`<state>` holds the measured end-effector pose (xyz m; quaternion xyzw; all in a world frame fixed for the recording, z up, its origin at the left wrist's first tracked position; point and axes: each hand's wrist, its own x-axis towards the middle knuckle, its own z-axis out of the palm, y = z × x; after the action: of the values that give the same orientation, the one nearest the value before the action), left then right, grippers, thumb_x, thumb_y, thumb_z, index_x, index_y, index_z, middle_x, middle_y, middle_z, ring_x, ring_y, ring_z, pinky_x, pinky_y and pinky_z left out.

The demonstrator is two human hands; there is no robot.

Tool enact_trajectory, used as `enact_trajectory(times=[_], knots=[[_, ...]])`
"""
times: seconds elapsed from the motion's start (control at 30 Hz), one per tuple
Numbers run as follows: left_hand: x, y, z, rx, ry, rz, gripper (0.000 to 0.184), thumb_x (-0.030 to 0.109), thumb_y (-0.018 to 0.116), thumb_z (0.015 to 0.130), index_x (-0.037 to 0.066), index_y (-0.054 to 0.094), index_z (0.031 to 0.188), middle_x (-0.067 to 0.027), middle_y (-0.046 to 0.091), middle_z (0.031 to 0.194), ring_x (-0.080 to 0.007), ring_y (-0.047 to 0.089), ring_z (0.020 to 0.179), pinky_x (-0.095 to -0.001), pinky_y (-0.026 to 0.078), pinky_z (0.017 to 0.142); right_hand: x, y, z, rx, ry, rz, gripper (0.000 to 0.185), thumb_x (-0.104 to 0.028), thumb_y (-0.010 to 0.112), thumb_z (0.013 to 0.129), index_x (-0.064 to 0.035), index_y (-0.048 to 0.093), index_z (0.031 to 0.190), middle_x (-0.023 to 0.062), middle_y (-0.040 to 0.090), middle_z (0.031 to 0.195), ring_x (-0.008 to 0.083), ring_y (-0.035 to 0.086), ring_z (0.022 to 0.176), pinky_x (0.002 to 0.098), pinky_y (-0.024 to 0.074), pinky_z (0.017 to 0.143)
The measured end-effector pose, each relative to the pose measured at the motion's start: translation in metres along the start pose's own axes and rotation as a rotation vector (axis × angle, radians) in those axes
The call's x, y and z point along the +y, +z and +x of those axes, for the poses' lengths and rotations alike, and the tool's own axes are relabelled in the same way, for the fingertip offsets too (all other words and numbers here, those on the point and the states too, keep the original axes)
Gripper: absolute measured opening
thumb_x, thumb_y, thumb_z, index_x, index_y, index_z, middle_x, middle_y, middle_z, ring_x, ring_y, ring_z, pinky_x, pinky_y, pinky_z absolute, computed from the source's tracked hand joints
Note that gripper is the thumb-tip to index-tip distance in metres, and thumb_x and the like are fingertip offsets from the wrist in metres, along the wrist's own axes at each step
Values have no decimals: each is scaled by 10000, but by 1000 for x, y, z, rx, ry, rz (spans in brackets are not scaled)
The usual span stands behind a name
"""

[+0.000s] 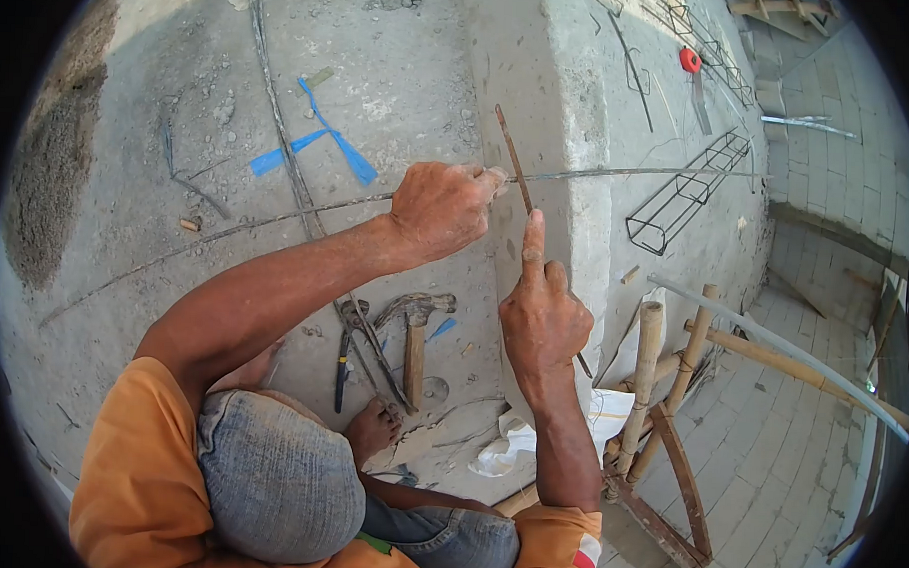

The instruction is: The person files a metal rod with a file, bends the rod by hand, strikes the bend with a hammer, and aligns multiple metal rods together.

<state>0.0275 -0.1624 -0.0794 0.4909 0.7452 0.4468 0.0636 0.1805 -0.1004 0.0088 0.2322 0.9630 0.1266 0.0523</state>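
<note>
My left hand (440, 209) is closed around a long thin steel rod (649, 174), which runs across the concrete and over the raised ledge. In my right hand (545, 319) is a narrow rusty strip that looks like a hacksaw blade (512, 151). My index finger lies stretched along it, and the other fingers are curled. The blade crosses the rod just right of my left fingertips; whether they touch I cannot tell. Below my hands lie a claw hammer (415, 358) and a pair of pincers (343, 365).
More rods (280, 118) lie at left, with blue strips (329, 139) around them. A wire-tied rebar cage (688, 197) and a red tape measure (691, 60) are on the right. Bamboo poles (644, 366) stand beside the ledge, above a lower block-paved surface (771, 395).
</note>
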Motion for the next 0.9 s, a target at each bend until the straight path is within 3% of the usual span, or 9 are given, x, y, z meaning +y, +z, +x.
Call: enact_trajectory(times=[0.1, 0.23, 0.3, 0.47, 0.77, 0.9], knots=[[1, -1, 3, 18, 16, 43, 200, 35, 599, 759, 2, 673, 941, -142, 646, 677, -255, 635, 525, -376, 493, 455, -12, 7, 49, 126, -60, 7, 724, -26, 619, 704, -77, 451, 1407, 55, 521, 619, 127, 512, 405, 297, 419, 343], [-3, -2, 5, -13, 0, 18, 211, 42, 602, 774, 8, 679, 968, -137, 652, 680, -255, 641, 536, -382, 494, 462, -7, 5, 33, 129, -63, 16, 730, -20, 616, 697, -77, 454, 1406, 46, 500, 606, 117, 482, 392, 295, 418, 342], [-6, -2, 5, 15, -3, -21, 199, 45, 601, 780, 10, 678, 960, -135, 654, 685, -254, 644, 543, -382, 495, 465, 2, 2, -2, 20, -21, -51, 743, -26, 606, 704, -87, 430, 1423, 45, 501, 635, 130, 490, 399, 297, 435, 363], [2, -4, 4, -6, -10, 51, 183, 62, 656, 776, 27, 683, 953, -115, 675, 760, -264, 641, 561, -364, 478, 461, -1, 1, 1, 40, -24, -47, 752, -14, 604, 693, -82, 432, 1422, 39, 482, 619, 127, 473, 389, 293, 424, 353], [1, 3, 0, 101, 66, 75, 229, 22, 606, 738, 16, 669, 957, -120, 642, 690, -254, 640, 543, -361, 494, 447, -9, -7, 19, 37, -11, -20, 717, -19, 608, 710, -66, 447, 1407, 42, 479, 596, 136, 483, 385, 293, 431, 359], [-1, -2, 4, 44, 65, 121, 244, 13, 605, 727, 12, 667, 964, -118, 643, 695, -248, 641, 542, -360, 493, 444, -12, -2, 25, 51, -1, 31, 728, -22, 619, 689, -66, 461, 1398, 49, 504, 605, 138, 509, 396, 298, 426, 352]])
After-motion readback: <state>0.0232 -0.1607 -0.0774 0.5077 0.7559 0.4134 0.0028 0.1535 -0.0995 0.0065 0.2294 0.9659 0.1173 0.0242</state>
